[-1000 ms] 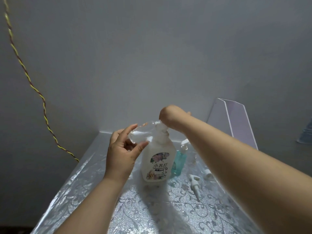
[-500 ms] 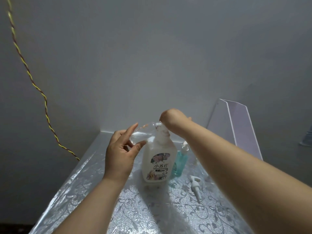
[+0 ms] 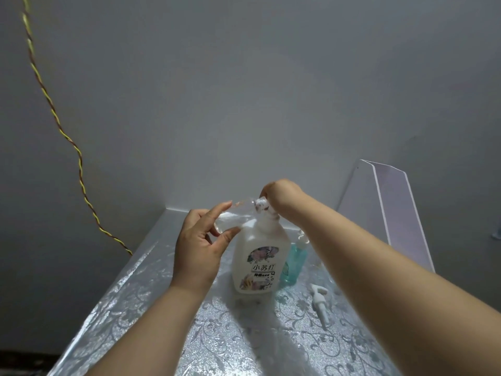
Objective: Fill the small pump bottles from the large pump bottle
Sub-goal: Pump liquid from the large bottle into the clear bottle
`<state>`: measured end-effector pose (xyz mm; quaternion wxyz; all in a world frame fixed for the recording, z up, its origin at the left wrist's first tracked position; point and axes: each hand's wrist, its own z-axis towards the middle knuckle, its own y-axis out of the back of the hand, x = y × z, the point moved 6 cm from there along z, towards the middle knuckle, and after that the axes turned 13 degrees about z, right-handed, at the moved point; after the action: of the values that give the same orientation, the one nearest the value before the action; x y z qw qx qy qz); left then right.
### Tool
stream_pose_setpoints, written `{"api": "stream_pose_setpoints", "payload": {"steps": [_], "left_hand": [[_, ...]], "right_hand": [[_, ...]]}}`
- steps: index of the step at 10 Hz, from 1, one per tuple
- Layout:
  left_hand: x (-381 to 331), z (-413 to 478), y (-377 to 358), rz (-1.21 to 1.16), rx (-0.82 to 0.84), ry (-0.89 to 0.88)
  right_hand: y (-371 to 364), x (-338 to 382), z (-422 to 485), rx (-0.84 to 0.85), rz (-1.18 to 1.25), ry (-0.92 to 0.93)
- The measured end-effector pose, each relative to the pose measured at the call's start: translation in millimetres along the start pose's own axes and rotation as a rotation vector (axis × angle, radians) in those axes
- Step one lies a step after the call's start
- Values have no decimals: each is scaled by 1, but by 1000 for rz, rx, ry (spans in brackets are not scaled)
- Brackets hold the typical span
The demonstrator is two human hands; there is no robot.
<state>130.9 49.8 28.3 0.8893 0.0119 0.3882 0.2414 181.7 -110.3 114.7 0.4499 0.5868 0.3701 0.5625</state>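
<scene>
The large white pump bottle (image 3: 257, 261) with a flowered label stands upright in the middle of the table. My right hand (image 3: 282, 195) is closed over its pump head, which the hand hides. My left hand (image 3: 200, 245) grips a small clear bottle (image 3: 238, 213), tilted on its side with its open threaded neck against the large bottle's spout. A small teal bottle (image 3: 294, 263) with a pump stands just behind the large one on the right. A loose white pump (image 3: 320, 302) lies on the table to the right.
The table (image 3: 162, 321) has a silver floral cover and sits in a corner of grey walls. A clear acrylic stand (image 3: 387, 210) leans at the back right. A yellow-red twisted cord (image 3: 78, 164) hangs down the left wall.
My hands and the bottles stay nearly in place. My right hand has sunk slightly on the pump head, and the view has shifted a little.
</scene>
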Motion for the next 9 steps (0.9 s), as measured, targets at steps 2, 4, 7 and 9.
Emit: {"api": "stream_pose_setpoints", "payload": {"steps": [2,4,7,9], "left_hand": [[-4,-1,2,23,0,-14],[0,0,1,31,-1,-10],[-4,-1,3,45,4,-14],[-3,0,4,30,-21,-15]], "right_hand": [[13,5,5,39,-153,-53],[2,0,-10,-54,89,18],[16,6,-11,-82,53,52],[5,1,3,-55,79,58]]}}
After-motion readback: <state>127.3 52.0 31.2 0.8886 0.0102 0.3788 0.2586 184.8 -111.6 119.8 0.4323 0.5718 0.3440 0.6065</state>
